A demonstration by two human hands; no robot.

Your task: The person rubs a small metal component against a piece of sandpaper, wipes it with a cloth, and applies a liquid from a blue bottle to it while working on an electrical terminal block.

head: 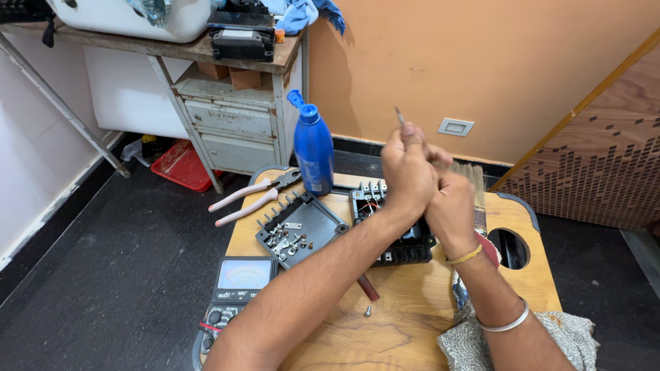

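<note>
On the wooden table (412, 323): 2 black housings (302, 227), 1 blue bottle (313, 148), 1 multimeter (237, 292).

Bare forearms, silver bangle (507, 323), yellow thread (466, 256)

Glossy blue plastic bottle (314, 152) and matt black plastic cover (301, 227) on a grained, varnished wooden board (412, 316).

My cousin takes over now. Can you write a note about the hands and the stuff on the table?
Left hand: raised above the table, fingers pinching a thin metal piece pointing up.
Right hand: pressed against the left; a paintbrush shows just behind it.
Open black box: under the hands, wires showing.
Box cover: lying left of it, small metal parts inside.
Pliers, blue bottle, multimeter sit on the left; one loose screw near the front.
Box not closed yet.
</note>
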